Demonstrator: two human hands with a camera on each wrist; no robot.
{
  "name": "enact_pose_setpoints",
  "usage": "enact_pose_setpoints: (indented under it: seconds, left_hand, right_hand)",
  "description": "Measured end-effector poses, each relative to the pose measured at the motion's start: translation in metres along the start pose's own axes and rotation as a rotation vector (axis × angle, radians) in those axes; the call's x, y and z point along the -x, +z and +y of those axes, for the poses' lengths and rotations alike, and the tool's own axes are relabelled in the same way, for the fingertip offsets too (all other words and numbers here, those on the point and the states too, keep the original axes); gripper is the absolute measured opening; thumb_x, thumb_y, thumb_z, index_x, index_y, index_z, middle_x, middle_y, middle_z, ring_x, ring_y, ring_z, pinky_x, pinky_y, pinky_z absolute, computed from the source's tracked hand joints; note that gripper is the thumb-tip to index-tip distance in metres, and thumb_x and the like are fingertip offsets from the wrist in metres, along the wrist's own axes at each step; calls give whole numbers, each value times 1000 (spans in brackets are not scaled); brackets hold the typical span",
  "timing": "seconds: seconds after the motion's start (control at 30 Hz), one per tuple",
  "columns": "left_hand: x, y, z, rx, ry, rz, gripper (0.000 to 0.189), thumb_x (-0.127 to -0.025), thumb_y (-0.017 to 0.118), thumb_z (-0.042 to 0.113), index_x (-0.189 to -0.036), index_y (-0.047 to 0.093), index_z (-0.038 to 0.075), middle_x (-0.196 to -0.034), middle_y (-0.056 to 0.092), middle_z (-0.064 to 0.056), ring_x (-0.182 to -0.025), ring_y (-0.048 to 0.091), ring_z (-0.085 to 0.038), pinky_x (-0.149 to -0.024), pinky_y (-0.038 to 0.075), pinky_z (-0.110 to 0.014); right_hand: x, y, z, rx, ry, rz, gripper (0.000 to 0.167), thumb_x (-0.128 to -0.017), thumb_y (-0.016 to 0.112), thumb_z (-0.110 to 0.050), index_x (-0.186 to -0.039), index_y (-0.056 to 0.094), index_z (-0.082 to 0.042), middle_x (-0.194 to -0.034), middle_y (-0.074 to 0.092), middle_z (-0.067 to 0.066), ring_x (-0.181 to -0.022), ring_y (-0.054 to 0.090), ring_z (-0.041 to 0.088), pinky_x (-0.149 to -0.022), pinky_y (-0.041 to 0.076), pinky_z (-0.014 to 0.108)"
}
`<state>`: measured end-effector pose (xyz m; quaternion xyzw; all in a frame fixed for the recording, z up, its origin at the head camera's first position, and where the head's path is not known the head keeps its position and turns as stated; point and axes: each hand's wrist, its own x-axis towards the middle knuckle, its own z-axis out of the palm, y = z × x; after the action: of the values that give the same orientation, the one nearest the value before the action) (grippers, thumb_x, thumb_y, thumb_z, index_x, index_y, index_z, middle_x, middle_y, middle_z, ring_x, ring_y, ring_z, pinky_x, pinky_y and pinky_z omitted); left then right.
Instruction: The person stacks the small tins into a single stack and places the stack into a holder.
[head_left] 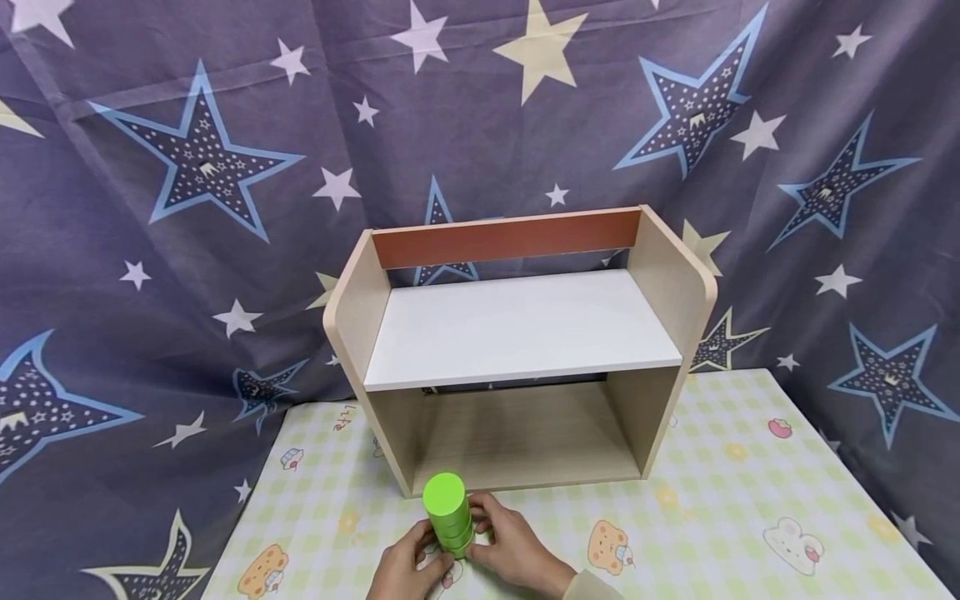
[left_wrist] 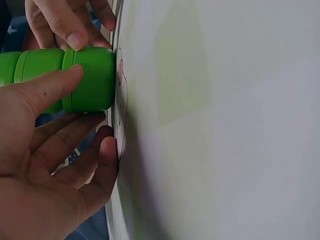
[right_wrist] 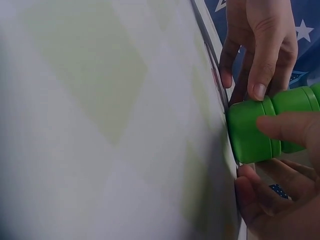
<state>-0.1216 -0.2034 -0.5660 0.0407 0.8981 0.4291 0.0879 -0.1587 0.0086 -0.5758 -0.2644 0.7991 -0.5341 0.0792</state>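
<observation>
In the head view a bright green ridged cylinder with a flat round top stands upright on the checked tablecloth, in front of the shelf's left part. My left hand holds its lower part from the left, thumb on the near side. From the right, my right hand grips the same lower part between thumb and fingers. Grooves split the green cylinder into stacked sections in the left wrist view. Its base sits at the cloth in the right wrist view, where both thumbs lie on the bottom section of the cylinder.
A two-level wooden shelf with a white upper board and a brown back rail stands just behind the hands. The pastel checked tablecloth spreads to both sides. A dark star-patterned curtain hangs behind.
</observation>
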Motion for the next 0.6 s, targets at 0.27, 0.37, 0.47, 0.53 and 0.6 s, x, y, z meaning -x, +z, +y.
enact_pose_setpoints:
  seconds: [0.27, 0.37, 0.47, 0.53, 0.6]
  left_hand:
    - [-1, 1, 3, -26, 3, 1, 59, -87, 78, 39, -133, 61, 7, -121, 69, -11, -107, 66, -29, -71, 51, -31]
    - [-2, 1, 5, -30, 2, -3, 59, -87, 78, 40, -133, 61, 7, -121, 69, -12, -109, 66, -31, -74, 54, -38]
    - [-3, 2, 6, -30, -8, -8, 58, -87, 78, 40, -132, 62, 7, -122, 69, -12, -112, 64, -36, -83, 53, -51]
    - [-4, 3, 7, -26, -16, -14, 58, -87, 78, 40, -132, 62, 8, -123, 69, -11, -114, 62, -38, -89, 50, -57]
    - [-6, 3, 8, -17, -26, -22, 58, -87, 78, 40, -132, 62, 8, -122, 69, -10, -115, 62, -37, -92, 47, -60]
  right_hand:
    - [1, -2, 0, 16, 5, 11, 54, -85, 79, -8, -133, 53, -14, -119, 68, -4, -94, 61, 8, -78, 52, 27]
    - [3, -3, 0, 12, 10, 14, 54, -85, 78, -7, -133, 53, -14, -119, 68, -5, -94, 61, 9, -77, 52, 26]
    - [4, -4, 0, 10, 17, 20, 55, -84, 78, -6, -133, 54, -14, -118, 68, -6, -93, 62, 10, -75, 53, 26]
    - [5, -5, 0, 4, 22, 23, 55, -84, 78, -6, -132, 54, -15, -118, 68, -7, -93, 62, 10, -74, 53, 27]
    - [6, -6, 0, 2, 28, 25, 55, -84, 78, -6, -133, 54, -15, -118, 68, -7, -93, 62, 9, -74, 53, 27]
